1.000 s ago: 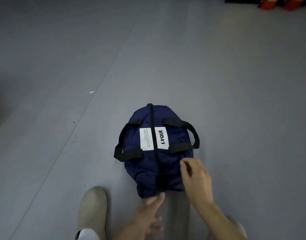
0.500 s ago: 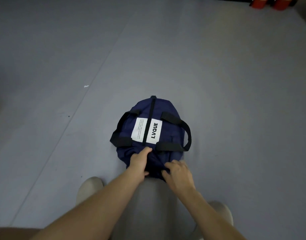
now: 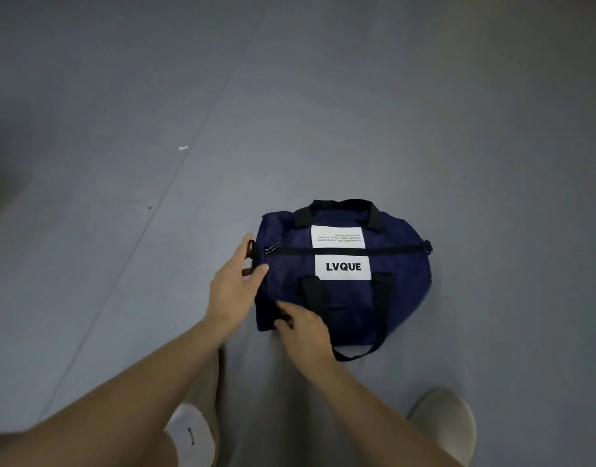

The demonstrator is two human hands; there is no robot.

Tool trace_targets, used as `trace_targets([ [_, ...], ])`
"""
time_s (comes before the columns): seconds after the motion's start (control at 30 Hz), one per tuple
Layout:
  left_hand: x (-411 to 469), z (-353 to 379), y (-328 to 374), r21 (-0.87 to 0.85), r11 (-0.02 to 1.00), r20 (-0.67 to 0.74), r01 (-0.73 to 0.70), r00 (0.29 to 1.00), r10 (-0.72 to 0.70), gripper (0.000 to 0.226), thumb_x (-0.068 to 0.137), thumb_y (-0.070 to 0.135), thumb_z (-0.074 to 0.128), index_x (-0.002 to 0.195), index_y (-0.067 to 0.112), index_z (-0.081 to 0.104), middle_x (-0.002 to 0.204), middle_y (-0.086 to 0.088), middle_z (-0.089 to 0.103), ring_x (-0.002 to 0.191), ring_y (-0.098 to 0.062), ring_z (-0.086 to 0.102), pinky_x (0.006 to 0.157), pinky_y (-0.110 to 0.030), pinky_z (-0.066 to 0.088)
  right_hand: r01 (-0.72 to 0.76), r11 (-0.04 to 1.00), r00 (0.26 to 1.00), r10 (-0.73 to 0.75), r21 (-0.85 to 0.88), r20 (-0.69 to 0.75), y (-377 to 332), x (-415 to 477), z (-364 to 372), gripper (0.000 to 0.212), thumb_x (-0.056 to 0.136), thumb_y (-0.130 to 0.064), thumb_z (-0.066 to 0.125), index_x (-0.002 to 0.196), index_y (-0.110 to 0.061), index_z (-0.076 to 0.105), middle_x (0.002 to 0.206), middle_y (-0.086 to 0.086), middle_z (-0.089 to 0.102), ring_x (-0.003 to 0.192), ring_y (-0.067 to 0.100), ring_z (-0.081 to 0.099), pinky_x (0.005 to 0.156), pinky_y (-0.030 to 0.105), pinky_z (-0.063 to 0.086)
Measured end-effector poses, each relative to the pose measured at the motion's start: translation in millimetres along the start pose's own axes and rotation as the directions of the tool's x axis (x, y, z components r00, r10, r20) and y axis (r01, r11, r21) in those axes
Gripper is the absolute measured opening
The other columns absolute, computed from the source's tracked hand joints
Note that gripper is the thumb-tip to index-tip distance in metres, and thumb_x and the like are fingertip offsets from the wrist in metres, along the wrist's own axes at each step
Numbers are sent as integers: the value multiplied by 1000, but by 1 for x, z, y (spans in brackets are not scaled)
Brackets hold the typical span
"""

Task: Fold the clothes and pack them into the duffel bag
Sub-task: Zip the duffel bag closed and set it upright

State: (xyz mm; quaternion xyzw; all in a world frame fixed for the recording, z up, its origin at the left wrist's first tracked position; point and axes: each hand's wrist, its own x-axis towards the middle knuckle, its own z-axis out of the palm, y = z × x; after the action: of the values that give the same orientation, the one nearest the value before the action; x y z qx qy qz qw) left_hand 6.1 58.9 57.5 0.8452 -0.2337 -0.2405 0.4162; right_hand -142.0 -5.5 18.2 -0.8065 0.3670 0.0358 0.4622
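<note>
**Position.** The navy duffel bag [image 3: 384,298] lies on the grey floor [image 3: 121,129], well to the right of the floor seam [image 3: 175,183], with no floor edge in view. Its long axis runs left to right across the person. No clothes are visible.

**Closure.** The zipper [image 3: 343,250] runs along the top of the bag, parallel to the long axis, and appears closed along its whole length. The zipper pull [image 3: 271,248] sits at the left end.

**Hands.** The left hand [image 3: 234,288] is against the left end of the bag. Its fingers are fairly straight and its thumb lies on the top fabric, just beside the pull. The right hand [image 3: 305,330] rests on the near face by the near-left corner, fingers curled onto the cloth. Whether they pinch a fold cannot be told.

**Assessment.** The left hand is the nearer to the pull. If the bag is to be opened, the pull would have to travel rightward, away from that hand. The soft fabric will likely need steadying at the left end.
</note>
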Motion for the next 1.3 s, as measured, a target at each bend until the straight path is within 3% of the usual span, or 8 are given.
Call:
trace_targets([
  [0.1,-31,4,-30,326,922,85,-211,977,194,74,99,31,60,155,51,15,156,15,40,116,-10,62,93,-32,54,-60,998,997,61,36,-55,8,-3,-2,30,96,-28,63,126,-27,66,124,-9,65,103,9,63,96,29,50],
  [0.17,-45,13,-49,431,848,143,-309,951,274,64,99,30,61,151,51,30,158,2,40,111,-18,66,88,-37,57,-58,998,993,58,3,-103,15,-6,2,24,96,-29,64,119,-25,68,117,-9,62,97,8,61,92,31,51],
  [0.27,-55,19,-53,356,895,133,-270,962,237,43,97,24,65,137,40,58,147,-3,54,104,-20,68,87,-33,56,-86,996,991,85,-3,-106,20,-11,9,29,95,-35,65,122,-27,66,112,-9,59,92,7,59,85,24,49],
  [0.37,-57,21,-54,270,960,145,-71,989,33,47,98,23,65,141,38,54,117,-4,72,100,-18,67,92,-32,52,-75,997,991,72,-26,-115,18,-11,19,34,92,-40,68,124,-28,64,109,-10,59,90,7,59,81,24,50],
  [0.53,-52,34,-57,113,991,79,67,994,-76,46,98,17,63,139,36,58,89,2,72,86,-14,67,88,-39,54,-98,994,981,103,41,-162,7,0,28,21,94,-33,67,113,-25,60,101,-7,61,89,12,61,76,28,50],
  [0.77,-46,36,-56,51,993,11,110,994,-111,33,97,21,64,127,35,68,112,1,75,100,-14,68,93,-36,54,-133,980,976,154,145,-151,9,10,19,9,94,-33,67,93,-26,61,84,-12,61,78,4,58,63,17,40],
  [1.03,-47,40,-34,48,992,-57,118,992,-115,27,95,20,67,119,32,74,110,5,75,98,-10,68,92,-32,54,-98,995,954,94,2,-283,18,-1,6,16,95,-31,65,86,-21,56,71,-11,60,63,1,55,54,19,36],
  [1.3,-52,32,-31,55,988,-62,145,988,-141,30,96,21,66,123,34,71,110,5,75,95,-8,66,86,-17,49,-341,936,865,347,82,-362,60,-15,-35,18,97,-30,60,88,-15,57,81,1,63,82,29,59,70,35,36],
])
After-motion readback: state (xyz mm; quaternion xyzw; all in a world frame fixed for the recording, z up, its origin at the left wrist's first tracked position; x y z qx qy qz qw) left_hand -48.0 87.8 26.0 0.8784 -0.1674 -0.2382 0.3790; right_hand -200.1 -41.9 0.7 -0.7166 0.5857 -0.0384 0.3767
